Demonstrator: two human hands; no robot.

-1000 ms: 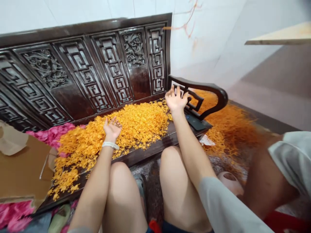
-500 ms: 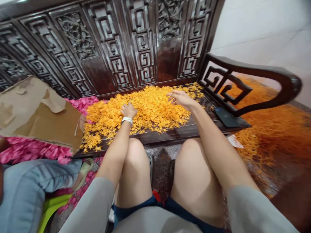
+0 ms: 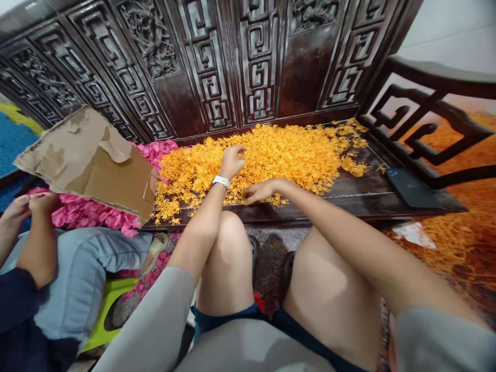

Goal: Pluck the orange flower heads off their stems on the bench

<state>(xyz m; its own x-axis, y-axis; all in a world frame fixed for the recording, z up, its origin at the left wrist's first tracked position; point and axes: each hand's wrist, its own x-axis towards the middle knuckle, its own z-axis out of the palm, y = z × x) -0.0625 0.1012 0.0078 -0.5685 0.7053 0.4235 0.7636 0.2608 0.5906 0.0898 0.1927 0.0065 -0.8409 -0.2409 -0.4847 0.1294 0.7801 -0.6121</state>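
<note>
A wide heap of small orange-yellow artificial flowers [image 3: 294, 155] covers much of a dark wooden bench seat [image 3: 360, 194]. My left hand [image 3: 233, 161], with a white band on its wrist, is over the heap with its fingers curled in. Whatever may be between those fingers is hidden. Lower and to the right, my right hand [image 3: 260, 191] reaches to the heap's front edge. Its fingers point left and are bent together low over the flowers, and I cannot make out what is in them.
A torn cardboard piece [image 3: 93, 160] leans at the left among pink petals [image 3: 85, 209]. Beyond it show another person's hands [image 3: 34, 204]. A dark phone [image 3: 413, 188] lies by the carved armrest [image 3: 430, 113]. Orange strands [image 3: 461, 232] are heaped at the right.
My right hand has come down and left from above the heap's right part to its front edge. My left hand has shifted higher over the flowers and curled. The view has swung left.
</note>
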